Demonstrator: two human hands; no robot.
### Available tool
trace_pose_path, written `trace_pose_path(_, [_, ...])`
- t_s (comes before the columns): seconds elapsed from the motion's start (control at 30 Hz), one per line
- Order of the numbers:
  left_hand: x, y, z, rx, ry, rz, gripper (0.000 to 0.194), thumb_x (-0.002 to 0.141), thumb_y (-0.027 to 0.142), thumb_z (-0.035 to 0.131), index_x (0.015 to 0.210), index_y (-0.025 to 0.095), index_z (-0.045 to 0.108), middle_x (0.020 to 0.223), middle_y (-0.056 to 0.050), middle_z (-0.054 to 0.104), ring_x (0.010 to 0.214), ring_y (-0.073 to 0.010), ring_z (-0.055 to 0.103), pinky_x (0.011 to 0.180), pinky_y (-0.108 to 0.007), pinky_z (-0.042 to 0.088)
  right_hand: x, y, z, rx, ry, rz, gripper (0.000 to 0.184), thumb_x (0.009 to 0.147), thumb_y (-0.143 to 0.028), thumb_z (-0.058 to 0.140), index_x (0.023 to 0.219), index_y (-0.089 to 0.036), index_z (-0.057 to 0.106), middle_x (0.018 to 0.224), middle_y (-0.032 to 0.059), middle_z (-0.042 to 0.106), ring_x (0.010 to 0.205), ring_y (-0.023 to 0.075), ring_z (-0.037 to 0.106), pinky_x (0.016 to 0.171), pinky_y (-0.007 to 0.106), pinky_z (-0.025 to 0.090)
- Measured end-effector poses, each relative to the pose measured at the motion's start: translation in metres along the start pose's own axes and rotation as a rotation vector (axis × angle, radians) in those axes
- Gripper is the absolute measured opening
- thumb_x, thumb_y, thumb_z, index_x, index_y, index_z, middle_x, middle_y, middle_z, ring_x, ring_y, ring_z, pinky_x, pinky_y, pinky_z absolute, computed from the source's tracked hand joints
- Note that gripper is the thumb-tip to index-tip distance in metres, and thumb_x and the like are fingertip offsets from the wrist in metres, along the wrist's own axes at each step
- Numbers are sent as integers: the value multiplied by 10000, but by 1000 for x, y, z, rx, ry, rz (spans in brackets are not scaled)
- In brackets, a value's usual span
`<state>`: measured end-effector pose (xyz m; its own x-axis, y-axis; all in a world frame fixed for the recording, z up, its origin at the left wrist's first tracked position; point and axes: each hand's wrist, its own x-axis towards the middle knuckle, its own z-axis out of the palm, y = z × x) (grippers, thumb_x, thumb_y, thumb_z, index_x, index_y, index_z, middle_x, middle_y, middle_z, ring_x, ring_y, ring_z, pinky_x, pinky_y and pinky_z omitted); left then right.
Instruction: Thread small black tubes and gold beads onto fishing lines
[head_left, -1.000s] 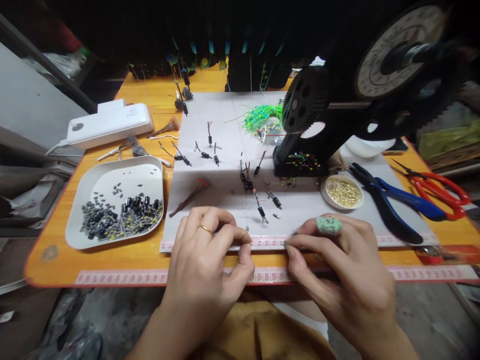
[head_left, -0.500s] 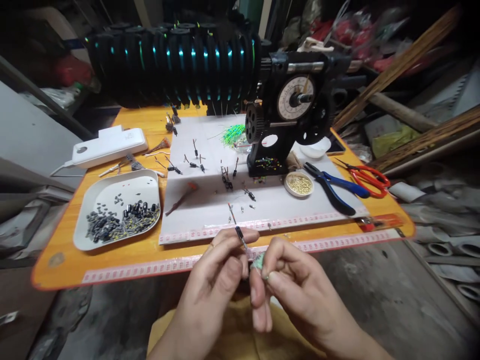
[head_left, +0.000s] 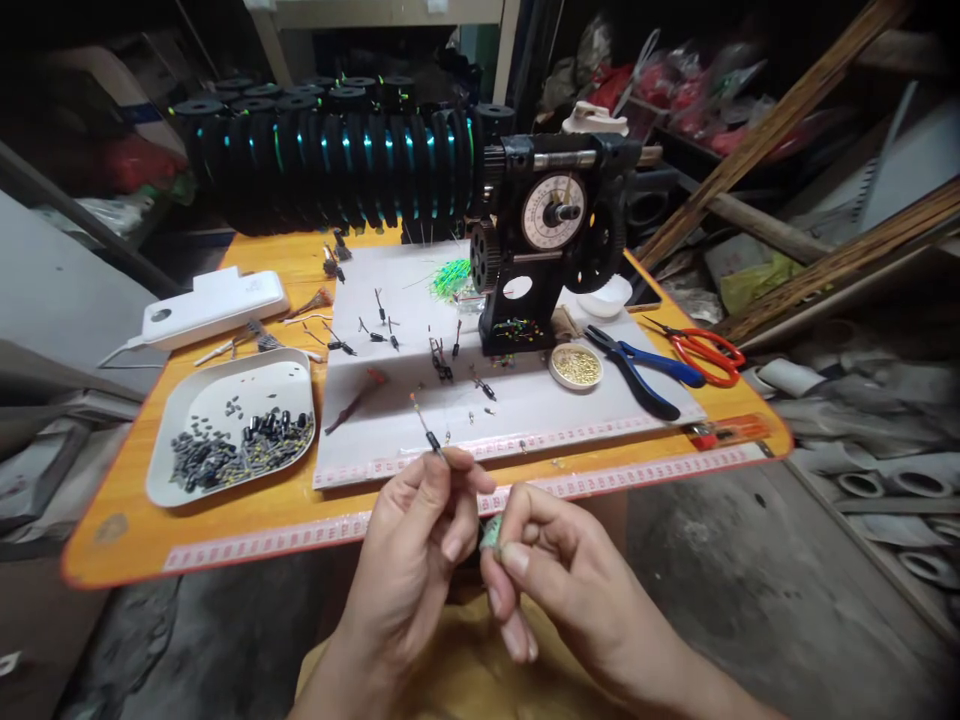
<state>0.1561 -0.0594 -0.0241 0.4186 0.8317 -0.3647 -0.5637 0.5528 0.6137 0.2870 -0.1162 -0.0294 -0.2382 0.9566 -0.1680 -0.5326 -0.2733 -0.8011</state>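
Between the thumb and index finger of my left hand [head_left: 416, 540] is a thin stick with a black sleeve [head_left: 433, 440], slanting up and left to a small orange tip. My right hand [head_left: 551, 560] is beside it, thumb and index finger pressed together. A pale green piece [head_left: 491, 532] shows at those fingertips; whether it is held or wrapped around a finger is unclear. Several similar sleeved pieces [head_left: 441, 360] lie on the white board [head_left: 397, 430] ahead. To the left, a white tray [head_left: 166, 440] holds small dark grey, black and yellow parts.
A black winding machine with a dial [head_left: 553, 212] and a row of spools [head_left: 337, 165] stands at the back. On the right are a dish of gold bits [head_left: 576, 368], blue-handled pliers [head_left: 637, 375] and red-handled scissors [head_left: 709, 357]. A white power strip [head_left: 214, 308] lies left. Measuring tape [head_left: 300, 540] runs along the table edge.
My left hand has moved left and closed thumb and finger on the sleeved stick, which shifted left with it. My right hand stays pinched, slightly further left. The view has tilted up a little.
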Motion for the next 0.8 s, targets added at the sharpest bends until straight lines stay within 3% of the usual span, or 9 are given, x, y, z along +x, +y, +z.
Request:
trace_pose_path(0.1, [-10, -6, -9, 60, -137, -67, 414, 874, 533, 690, 1062, 176, 781, 597, -11, 632, 462, -89, 563, 475, -186, 459, 2, 0, -2, -11, 14, -6, 292, 942, -373, 669, 807, -153, 533, 666, -14, 636, 473, 31, 567, 488, 138, 452])
trace_pose_path(0.17, [-16, -9, -11, 95, -209, -43, 259, 901, 432, 696, 1000, 209, 785, 573, -5, 625, 497, -113, 619, 485, -181, 466, 2, 0, -2, -17, 21, 8, 301, 935, -389, 673, 811, -163, 517, 648, -21, 631, 452, 33, 555, 473, 141, 444])
trace_pose_path(0.23, [-17, -9, -11, 128, -226, 20, 128, 912, 330, 701, 885, 229, 775, 572, 13, 613, 487, -92, 607, 469, -154, 442, 1, 0, -2, -31, 13, 29, 315, 932, -416, 670, 818, -169, 511, 633, -25, 622, 433, 37, 539, 452, 145, 429])
trace_pose_path(0.33, [-12, -6, -7, 170, -249, 86, 167, 927, 335, 680, 821, 223, 743, 527, 50, 503, 425, -55, 511, 433, -133, 389, -1, 0, -1, -67, 1, 55, 347, 914, -446, 683, 807, -168, 507, 626, -35, 599, 430, 31, 511, 451, 146, 410])
trace_pose_path(0.53, [2, -2, -6, 291, -174, 225, 180, 928, 319, 692, 804, 194, 728, 507, 71, 401, 479, -35, 367, 495, -119, 331, -1, -1, -4, -142, 31, 57, 359, 905, -429, 706, 787, -168, 489, 644, -41, 596, 472, 17, 516, 492, 129, 408])
trace_pose_path(0.7, [6, 0, -5, 213, -120, 291, 144, 910, 344, 710, 828, 228, 731, 545, 49, 523, 523, -53, 485, 476, -106, 368, 3, -1, -11, -133, 0, 150, 338, 897, -465, 698, 908, -171, 532, 669, -13, 638, 502, 72, 608, 506, 174, 488])
trace_pose_path(0.8, [10, 4, 1, 203, -123, 248, 160, 905, 358, 708, 823, 221, 714, 585, 40, 595, 437, -40, 506, 375, -81, 336, 1, -3, -11, -285, 12, 148, 308, 933, -461, 633, 911, -164, 556, 665, -11, 615, 506, 74, 589, 513, 181, 493])
